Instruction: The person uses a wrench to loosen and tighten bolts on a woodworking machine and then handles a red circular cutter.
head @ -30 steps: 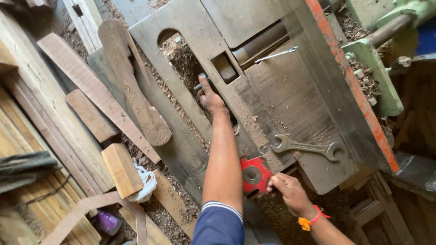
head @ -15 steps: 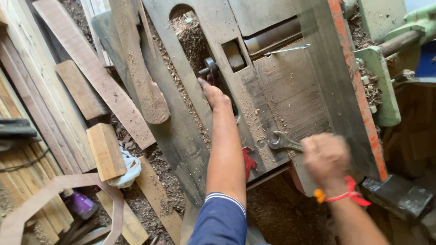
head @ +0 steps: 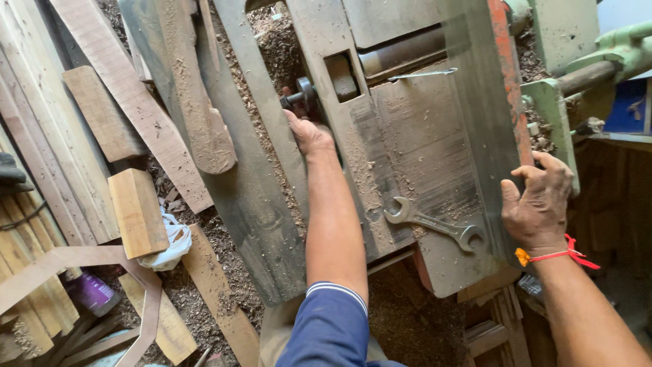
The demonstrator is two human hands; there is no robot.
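A wrench (head: pixel 435 223) lies on the near part of the worktop (head: pixel 428 143). The knob (head: pixel 301 97) sits at the worktop's left edge, with the left hand (head: pixel 309 132) just near of it. The right hand (head: pixel 540 200) rests on the worktop's right edge. Planks (head: pixel 129 102) and a block (head: pixel 138 212) lie left, on the floor.

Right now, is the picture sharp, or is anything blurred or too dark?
Head view: sharp, even daylight; left hand at the black knob and the wrench are crisp; right hand is sharp; the lower right corner under the table falls into shadow.
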